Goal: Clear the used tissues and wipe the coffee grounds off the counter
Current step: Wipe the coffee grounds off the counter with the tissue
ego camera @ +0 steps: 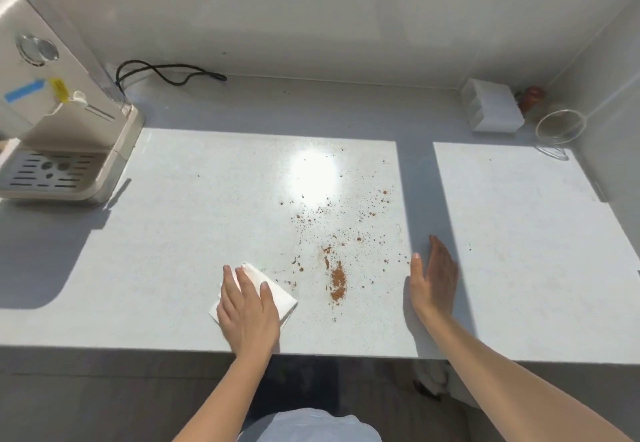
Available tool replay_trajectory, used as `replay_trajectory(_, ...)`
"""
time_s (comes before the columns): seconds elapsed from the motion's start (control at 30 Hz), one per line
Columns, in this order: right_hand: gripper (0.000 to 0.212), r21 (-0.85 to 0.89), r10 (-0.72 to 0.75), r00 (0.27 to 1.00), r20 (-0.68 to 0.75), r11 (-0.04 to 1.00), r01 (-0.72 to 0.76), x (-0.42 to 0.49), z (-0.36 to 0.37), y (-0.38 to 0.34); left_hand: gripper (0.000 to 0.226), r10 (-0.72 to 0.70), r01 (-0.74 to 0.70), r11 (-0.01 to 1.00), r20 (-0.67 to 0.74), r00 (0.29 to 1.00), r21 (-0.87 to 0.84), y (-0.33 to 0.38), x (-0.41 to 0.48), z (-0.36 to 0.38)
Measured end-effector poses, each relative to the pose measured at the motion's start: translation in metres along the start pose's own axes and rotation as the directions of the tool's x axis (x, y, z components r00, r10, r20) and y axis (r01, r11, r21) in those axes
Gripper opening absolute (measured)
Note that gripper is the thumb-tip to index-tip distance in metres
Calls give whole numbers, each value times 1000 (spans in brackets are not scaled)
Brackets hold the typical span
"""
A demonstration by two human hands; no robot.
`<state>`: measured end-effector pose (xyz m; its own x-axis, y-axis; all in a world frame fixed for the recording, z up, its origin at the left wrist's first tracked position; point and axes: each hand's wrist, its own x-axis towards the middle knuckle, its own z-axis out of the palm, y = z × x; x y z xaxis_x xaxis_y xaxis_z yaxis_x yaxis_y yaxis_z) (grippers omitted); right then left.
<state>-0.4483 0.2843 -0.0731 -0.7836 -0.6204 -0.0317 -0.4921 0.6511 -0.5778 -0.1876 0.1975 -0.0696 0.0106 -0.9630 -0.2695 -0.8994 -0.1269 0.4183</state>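
Observation:
Brown coffee grounds [337,280] lie scattered over the middle of the white counter [173,233], with a denser heap near the front. My left hand [247,310] presses flat, fingers straight, on a folded white tissue [277,294] just left of the grounds. My right hand [433,278] stands on its edge on the counter to the right of the grounds, fingers straight, palm facing left, holding nothing.
A beige coffee machine [59,112] with a drip tray stands at the back left, its black cable [166,72] along the wall. A white box [491,110] and a glass cup [559,126] sit at the back right. The counter's front edge [346,355] runs below my hands.

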Motion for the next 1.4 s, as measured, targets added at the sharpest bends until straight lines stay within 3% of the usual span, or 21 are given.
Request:
replay_trajectory(0.07,49,161,-97,995,-3,982,96,-14,-3,-17,54,-7,8,1000,16,1000,-30,-1,-10,-6)
replay_trajectory(0.13,39,237,-306,949,75,930,281,-38,-5,-37,52,80,-81,997,38,996,15,-10,-25,-11)
replay_trajectory(0.23,28,216,-581,771,261,813,540,-88,-4,-59,53,264,-282,945,121,957,166,-24,-51,-14)
replay_trajectory(0.33,28,201,-687,587,428,705,680,-129,4,-58,55,382,-438,875,260,887,208,-22,-74,-12)
replay_trajectory(0.43,23,145,-724,531,439,641,754,-141,2,-39,57,402,-474,863,331,854,176,-8,-86,-7)
replay_trajectory(0.5,17,88,-718,545,433,635,767,-138,-5,-28,57,405,-471,872,343,847,134,5,-87,-4)
replay_trajectory(0.6,11,18,-672,639,374,694,720,-132,-17,-6,51,460,-497,867,398,793,-11,24,-90,5)
replay_trajectory(0.77,22,17,-409,892,193,910,414,-122,-35,35,36,566,-512,823,424,707,-245,36,-91,14)
replay_trajectory(0.83,20,-8,-324,938,123,945,328,-114,-38,44,31,597,-518,802,368,713,-297,33,-88,14)
replay_trajectory(0.97,28,-180,-262,965,1,949,257,-89,-33,43,24,635,-568,757,157,756,-323,27,-67,0)
replay_trajectory(1.1,14,25,-184,983,25,983,183,-69,-30,36,28,524,-524,815,-73,849,-247,13,-13,-18)
replay_trajectory(1.23,28,155,-215,972,93,967,200,-52,-33,34,31,419,-445,865,-154,895,-232,1,36,-28)
replay_trajectory(1.4,18,94,-217,976,-5,972,217,-43,-28,35,33,351,-369,927,-202,914,-59,-1,86,-19)
